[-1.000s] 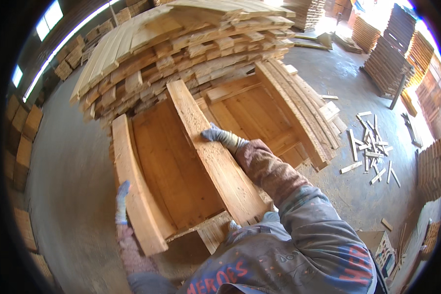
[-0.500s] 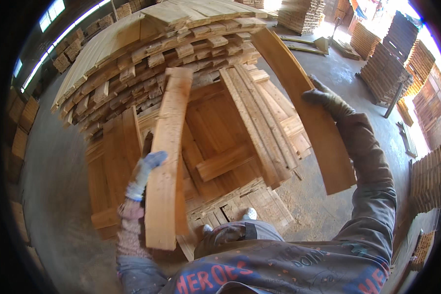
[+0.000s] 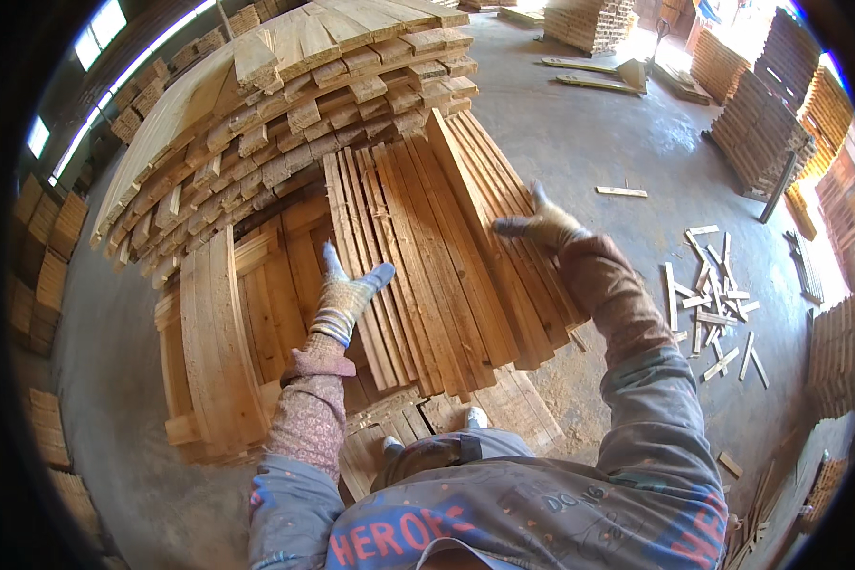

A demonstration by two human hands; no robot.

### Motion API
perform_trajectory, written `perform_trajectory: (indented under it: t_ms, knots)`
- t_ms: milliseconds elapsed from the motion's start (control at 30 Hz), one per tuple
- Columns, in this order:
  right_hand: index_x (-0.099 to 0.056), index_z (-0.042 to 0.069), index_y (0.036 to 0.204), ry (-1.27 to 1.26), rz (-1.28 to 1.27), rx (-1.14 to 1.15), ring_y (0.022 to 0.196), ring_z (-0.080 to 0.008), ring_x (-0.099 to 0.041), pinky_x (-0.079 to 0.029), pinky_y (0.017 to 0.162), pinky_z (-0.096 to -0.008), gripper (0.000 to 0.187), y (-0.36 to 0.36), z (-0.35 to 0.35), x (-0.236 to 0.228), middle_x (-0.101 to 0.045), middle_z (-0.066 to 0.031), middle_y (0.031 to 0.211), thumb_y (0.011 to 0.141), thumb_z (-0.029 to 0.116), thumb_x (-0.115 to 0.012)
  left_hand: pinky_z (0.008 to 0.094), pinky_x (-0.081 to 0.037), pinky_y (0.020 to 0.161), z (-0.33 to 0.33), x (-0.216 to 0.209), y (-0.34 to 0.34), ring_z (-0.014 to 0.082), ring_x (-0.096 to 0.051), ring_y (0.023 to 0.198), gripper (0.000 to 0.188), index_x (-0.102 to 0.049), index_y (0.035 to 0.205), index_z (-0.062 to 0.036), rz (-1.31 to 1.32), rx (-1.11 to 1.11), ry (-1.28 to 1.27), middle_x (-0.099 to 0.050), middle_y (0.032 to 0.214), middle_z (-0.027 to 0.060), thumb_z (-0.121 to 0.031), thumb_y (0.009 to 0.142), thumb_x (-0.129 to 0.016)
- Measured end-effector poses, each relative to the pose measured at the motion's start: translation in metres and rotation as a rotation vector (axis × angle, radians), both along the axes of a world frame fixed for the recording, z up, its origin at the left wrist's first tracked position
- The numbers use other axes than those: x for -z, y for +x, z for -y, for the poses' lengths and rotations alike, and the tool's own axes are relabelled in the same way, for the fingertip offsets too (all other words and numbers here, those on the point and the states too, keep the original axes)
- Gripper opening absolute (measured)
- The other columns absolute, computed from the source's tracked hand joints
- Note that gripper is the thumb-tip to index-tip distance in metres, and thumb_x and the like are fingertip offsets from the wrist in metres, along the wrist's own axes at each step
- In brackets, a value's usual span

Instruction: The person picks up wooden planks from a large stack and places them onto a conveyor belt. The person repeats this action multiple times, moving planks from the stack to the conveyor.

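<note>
A row of wooden boards point(image 3: 427, 256) lies close together in front of me, several of them standing on edge. Along the row's left side is my left hand point(image 3: 349, 296), gloved, with thumb and fingers spread against or just beside the outermost board. On the right, my gloved right hand point(image 3: 549, 226) has its fingers apart over the right-hand boards point(image 3: 513, 199); whether it touches them I cannot tell. One taller board point(image 3: 465, 214) rises on edge near that hand's thumb. Neither hand is wrapped round a board.
Behind the row stands a large layered stack of planks point(image 3: 323, 76). Flat boards point(image 3: 214, 332) lie at the left on a lower wooden pile. Loose wood strips point(image 3: 717, 294) litter the concrete floor to the right, with more stacks point(image 3: 760, 123) beyond. My feet are on planks point(image 3: 503, 418).
The boards that each hand held apart are no longer held; boards now stand in a row between the hands. Both hands have moved inward and opened. My view has shifted a little.
</note>
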State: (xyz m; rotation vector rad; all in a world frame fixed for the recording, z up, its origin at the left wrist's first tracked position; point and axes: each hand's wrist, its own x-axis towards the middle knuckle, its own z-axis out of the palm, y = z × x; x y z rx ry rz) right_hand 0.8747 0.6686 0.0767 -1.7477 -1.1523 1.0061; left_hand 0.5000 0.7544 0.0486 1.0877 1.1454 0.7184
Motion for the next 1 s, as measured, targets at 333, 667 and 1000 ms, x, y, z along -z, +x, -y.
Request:
perform_trajectory:
  t_ms: [333, 667, 1000]
  knots:
    - [-0.031, -0.002, 0.153, -0.168, 0.349, 0.042, 0.138, -0.0407, -0.049, -0.039, 0.114, -0.0438, 0.125, -0.068, 0.020, -0.058, -0.053, -0.0276, 0.145, 0.062, 0.060, -0.091, 0.0406, -0.044, 0.111, 0.002, 0.057, -0.007, 0.0341, -0.050, 0.135, 0.116, -0.010, 0.160, 0.0015, 0.047, -0.152, 0.158, -0.041, 0.150, 0.0342, -0.042, 0.083, -0.085]
    - [-0.029, -0.007, 0.152, -0.064, 0.638, 0.047, 0.130, -0.0387, -0.055, -0.044, 0.109, -0.0435, 0.114, -0.056, -0.006, -0.037, -0.055, -0.0310, 0.139, 0.074, 0.051, -0.089, 0.0376, -0.053, 0.092, -0.011, -0.035, -0.177, 0.0197, -0.063, 0.110, 0.062, -0.054, 0.144, -0.0057, 0.061, -0.134, 0.406, -0.062, 0.134, 0.0116, -0.031, 0.093, -0.077]
    - [-0.048, 0.002, 0.143, -0.098, 0.397, -0.573, 0.112, -0.0285, -0.064, -0.053, 0.096, -0.0435, 0.090, -0.483, -0.109, -0.036, -0.066, -0.0188, 0.123, 0.087, 0.070, -0.064, 0.0400, -0.041, 0.111, -0.016, 0.016, -0.489, 0.0296, -0.055, 0.130, 0.090, -0.044, 0.148, 0.0053, -0.625, -0.313, 0.071, -0.062, 0.138, 0.0195, -0.050, 0.085, -0.078]
